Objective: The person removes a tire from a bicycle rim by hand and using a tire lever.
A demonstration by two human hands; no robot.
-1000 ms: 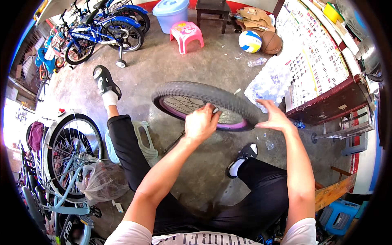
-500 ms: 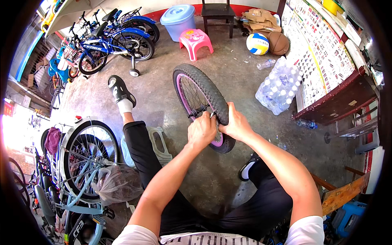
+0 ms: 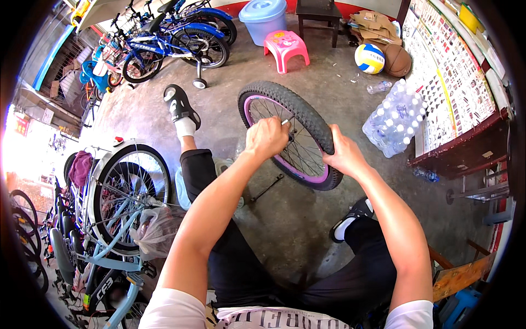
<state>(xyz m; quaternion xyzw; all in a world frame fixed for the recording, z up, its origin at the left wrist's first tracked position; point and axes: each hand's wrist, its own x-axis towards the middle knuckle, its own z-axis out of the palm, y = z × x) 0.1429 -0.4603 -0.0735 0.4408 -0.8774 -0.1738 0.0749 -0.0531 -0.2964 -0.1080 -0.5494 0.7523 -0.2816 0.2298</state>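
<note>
Grey conc. floor (image 3: pixel 329 101) carries a pink stool (image 3: pixel 286 41), lidded lt-blue tub (image 3: pixel 263 23), volleyball (image 3: pixel 369 58), basketball (image 3: pixel 398 60) & pack of clear btls (image 3: pixel 394 122) nr ea. other.

Grey concrete floor (image 3: pixel 219 104), scuffed; taking the pink stool (image 3: pixel 286 44) as reference, dark chair (image 3: pixel 316 9) sits just behind-right, red wall band (image 3: pixel 361 6) beyond. Dark-red counter (image 3: pixel 466 149) with chart-covered front (image 3: pixel 438 71) is off to its right. Bright daylight opening (image 3: pixel 27 134) well left of it.
</note>
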